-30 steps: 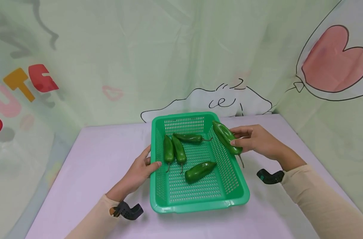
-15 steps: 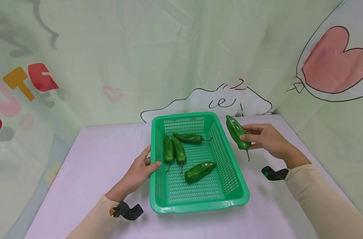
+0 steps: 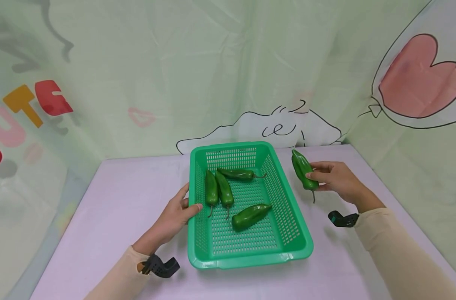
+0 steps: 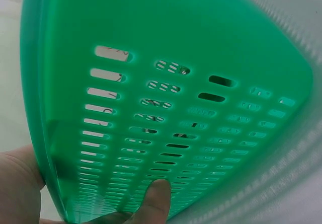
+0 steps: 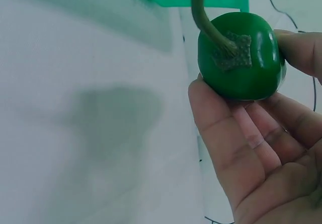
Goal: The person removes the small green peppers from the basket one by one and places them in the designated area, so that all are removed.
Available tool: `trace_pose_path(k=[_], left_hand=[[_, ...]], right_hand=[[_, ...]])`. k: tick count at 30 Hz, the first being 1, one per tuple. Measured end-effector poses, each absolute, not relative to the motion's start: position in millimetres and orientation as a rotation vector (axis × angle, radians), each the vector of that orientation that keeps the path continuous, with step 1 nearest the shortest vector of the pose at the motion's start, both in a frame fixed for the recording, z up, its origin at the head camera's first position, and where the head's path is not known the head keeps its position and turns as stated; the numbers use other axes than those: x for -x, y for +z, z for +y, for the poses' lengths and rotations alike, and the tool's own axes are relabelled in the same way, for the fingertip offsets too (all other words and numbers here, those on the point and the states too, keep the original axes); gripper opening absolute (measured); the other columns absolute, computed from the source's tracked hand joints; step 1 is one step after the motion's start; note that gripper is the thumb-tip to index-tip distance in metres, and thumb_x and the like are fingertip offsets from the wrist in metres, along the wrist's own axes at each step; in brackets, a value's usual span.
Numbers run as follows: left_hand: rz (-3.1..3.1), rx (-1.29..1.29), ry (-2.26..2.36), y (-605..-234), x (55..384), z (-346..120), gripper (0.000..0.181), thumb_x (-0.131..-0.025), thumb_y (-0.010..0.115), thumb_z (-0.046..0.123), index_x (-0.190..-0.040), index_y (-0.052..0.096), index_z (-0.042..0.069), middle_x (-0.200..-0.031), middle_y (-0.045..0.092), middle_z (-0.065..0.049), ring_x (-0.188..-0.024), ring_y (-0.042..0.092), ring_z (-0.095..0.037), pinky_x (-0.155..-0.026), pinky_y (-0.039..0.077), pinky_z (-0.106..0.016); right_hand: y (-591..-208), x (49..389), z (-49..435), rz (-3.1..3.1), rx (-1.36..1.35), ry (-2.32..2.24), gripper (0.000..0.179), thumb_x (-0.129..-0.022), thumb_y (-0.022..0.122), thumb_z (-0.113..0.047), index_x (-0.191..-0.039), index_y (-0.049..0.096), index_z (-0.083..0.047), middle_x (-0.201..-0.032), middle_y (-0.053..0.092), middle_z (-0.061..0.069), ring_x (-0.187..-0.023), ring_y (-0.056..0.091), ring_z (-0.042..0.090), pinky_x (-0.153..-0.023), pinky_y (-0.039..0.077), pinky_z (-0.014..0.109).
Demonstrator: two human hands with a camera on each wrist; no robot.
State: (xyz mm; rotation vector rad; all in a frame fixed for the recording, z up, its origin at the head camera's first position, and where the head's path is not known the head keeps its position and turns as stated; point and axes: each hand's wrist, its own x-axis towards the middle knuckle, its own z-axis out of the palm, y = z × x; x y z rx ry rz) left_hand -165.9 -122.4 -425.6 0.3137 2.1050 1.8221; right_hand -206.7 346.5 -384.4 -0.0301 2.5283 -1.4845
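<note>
One pepper (image 3: 301, 167) is pinched in the right hand (image 3: 337, 180) beside the basket (image 3: 246, 261), which the left hand (image 3: 176, 216) grips.

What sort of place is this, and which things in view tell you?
Probably a staged recording booth: a pale lilac tabletop enclosed by cartoon-printed sheeting, and black wrist-worn devices on the person.

Four peppers (image 3: 251, 216) in basket (image 3: 250, 261), fifth pepper (image 3: 302, 170) to its right
</note>
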Motion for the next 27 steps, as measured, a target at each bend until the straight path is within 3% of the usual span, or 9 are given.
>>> trace_pose_path(k=[7,16,27], left_hand=[[2.114,-0.315,1.819,-425.1,165.0,-122.4,0.082,-0.104,0.060,0.010,-0.169,0.011,0.015,-0.134,0.063,-0.032,-0.107,0.072,-0.037,-0.083,0.064,-0.040],[2.116,-0.301,1.821,-424.7,164.8,-121.0,0.082,-0.104,0.061,0.010,-0.169,0.011,0.015,-0.133,0.063,-0.032,-0.106,0.072,-0.036,-0.083,0.064,-0.041],[2.094,-0.317,1.834,-425.7,165.1,-121.5,0.082,-0.104,0.060,0.009,-0.169,0.010,0.015,-0.135,0.062,-0.032,-0.108,0.071,-0.040,-0.084,0.064,-0.043]], right_hand=[[-396.9,210.3,351.2,2.530,-0.019,-1.463,0.065,-0.105,0.065,-0.026,-0.152,0.042,0.012,-0.140,0.056,0.032,-0.096,0.069,0.007,-0.083,0.063,0.030],[-416.0,215.2,362.0,2.526,-0.080,-1.422,0.067,-0.106,0.062,-0.026,-0.154,0.036,0.014,-0.148,0.046,0.037,-0.105,0.066,0.016,-0.088,0.063,0.036],[-425.0,216.8,364.5,2.532,-0.122,-1.401,0.069,-0.105,0.064,-0.027,-0.152,0.038,0.015,-0.148,0.047,0.037,-0.108,0.064,0.022,-0.086,0.064,0.035]])
